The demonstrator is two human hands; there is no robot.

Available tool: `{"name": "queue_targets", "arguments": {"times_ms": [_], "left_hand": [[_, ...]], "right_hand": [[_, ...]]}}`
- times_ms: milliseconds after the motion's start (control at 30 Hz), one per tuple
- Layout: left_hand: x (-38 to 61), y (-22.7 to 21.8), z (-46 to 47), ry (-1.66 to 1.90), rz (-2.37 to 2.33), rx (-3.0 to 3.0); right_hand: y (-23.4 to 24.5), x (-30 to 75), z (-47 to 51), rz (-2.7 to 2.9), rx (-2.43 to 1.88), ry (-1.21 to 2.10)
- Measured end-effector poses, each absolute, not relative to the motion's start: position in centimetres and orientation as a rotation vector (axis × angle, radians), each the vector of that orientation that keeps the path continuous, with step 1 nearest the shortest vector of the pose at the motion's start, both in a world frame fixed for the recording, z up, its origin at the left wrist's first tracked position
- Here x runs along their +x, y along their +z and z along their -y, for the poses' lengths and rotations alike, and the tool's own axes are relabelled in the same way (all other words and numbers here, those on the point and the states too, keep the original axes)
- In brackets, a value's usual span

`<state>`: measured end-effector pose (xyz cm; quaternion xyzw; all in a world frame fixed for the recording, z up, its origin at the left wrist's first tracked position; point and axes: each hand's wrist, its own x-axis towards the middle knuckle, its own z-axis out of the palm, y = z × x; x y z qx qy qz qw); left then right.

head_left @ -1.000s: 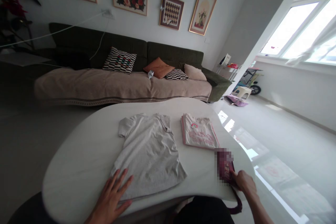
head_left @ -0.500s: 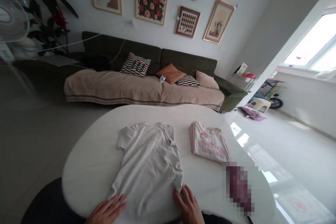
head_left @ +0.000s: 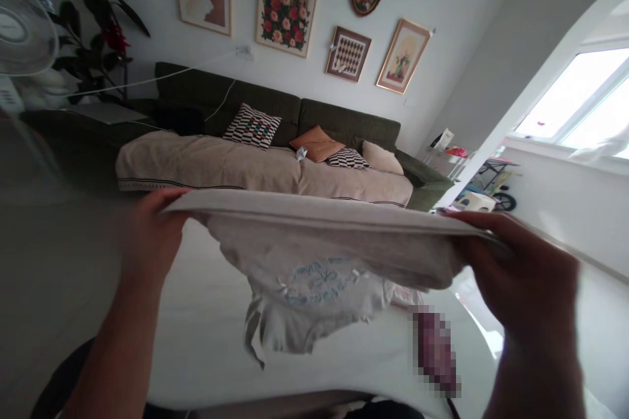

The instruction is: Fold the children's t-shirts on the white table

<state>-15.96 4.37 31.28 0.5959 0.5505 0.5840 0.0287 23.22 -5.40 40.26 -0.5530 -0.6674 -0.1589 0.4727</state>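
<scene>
A white T-shirt (head_left: 319,236) is stretched between my hands above the table, its hem pulled into a taut line across the view. My left hand (head_left: 160,229) grips one end of the hem, and my right hand (head_left: 515,268) grips the other. Blue embroidery shows on the shirt's front, and its neck and sleeves hang down towards the tabletop. Behind the shirt, a folded white-and-pink garment (head_left: 409,297) is mostly hidden, with only a small corner showing.
The white oval table (head_left: 206,340) lies below the shirt. A blurred-out pinkish object (head_left: 436,350) is at its right side. Beyond the table stands a green sofa (head_left: 348,116) with a beige cover and cushions. A fan (head_left: 24,26) is at the far left.
The T-shirt lay flat on the table with both hands resting on its lower edges. Now both hands hold its hem, raised and spread wide, with the shirt hanging.
</scene>
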Motion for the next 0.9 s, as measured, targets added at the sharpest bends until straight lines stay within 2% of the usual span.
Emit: {"name": "queue_targets", "arguments": {"times_ms": [100,167,267,400,467,533,600,700,767,833,900], "left_hand": [[-15.6,32.8,-10.0,1.616,-1.685,1.954],[-14.7,33.7,-13.8,1.473,-1.653,2.021],[-13.9,36.3,-17.0,1.484,-1.648,2.011],[-15.2,40.5,-13.8,1.643,-1.583,1.971],[-15.8,40.4,-9.7,1.686,-1.504,2.046],[-15.3,37.9,-5.1,1.684,-1.509,2.060],[-13.8,33.5,-0.9,1.491,-1.382,2.148],[-10.6,26.0,3.6,0.804,-1.149,2.202],[-9.1,21.9,4.9,0.483,-0.975,2.178],[-8.7,18.7,4.4,0.390,-0.949,2.151],[-9.2,16.2,2.5,0.486,-1.135,2.132]], "right_hand": [[39.7,23.7,-1.3,1.815,-1.543,-0.134],[38.9,24.1,-5.9,1.752,-1.617,-0.101],[38.7,24.2,-9.6,1.627,-1.610,-0.106],[38.6,23.0,-8.3,1.421,-1.315,-0.017],[36.9,22.4,-6.6,1.307,-1.113,0.040],[33.5,22.5,-5.1,1.233,-1.073,0.056],[28.8,23.3,-4.1,1.208,-1.201,0.076],[21.2,25.3,-2.8,1.329,-1.569,0.140],[17.2,26.3,-1.4,1.355,-1.668,0.143],[14.2,26.2,0.3,1.384,-1.707,0.115],[11.8,24.8,2.4,1.461,-1.736,0.126]]}}
